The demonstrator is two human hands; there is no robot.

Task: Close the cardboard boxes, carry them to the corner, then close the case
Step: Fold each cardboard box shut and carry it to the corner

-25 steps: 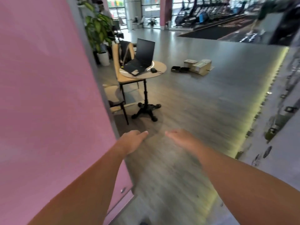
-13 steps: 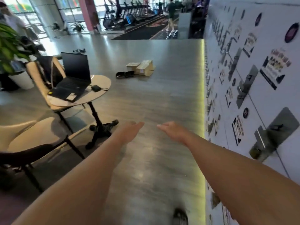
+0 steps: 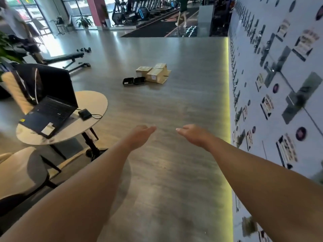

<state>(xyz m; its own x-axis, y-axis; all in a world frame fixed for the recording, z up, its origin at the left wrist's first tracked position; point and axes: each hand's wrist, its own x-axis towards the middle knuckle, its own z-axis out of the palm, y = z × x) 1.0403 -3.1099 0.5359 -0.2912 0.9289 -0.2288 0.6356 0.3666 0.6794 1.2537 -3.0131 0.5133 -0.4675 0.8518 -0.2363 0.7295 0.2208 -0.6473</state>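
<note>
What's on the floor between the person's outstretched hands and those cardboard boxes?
Nothing: the head view shows only bare grey floor between the left hand, the right hand and the cardboard boxes.

A gym: black treadmills [image 3: 157,7] are lining the back, a black weight bench [image 3: 66,57] and dumbbells [image 3: 83,49] are sitting on grey flooring [image 3: 174,110].

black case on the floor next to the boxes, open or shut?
Open. The case lies spread in two halves side by side, hollow insides up, left of the cardboard boxes.
</note>
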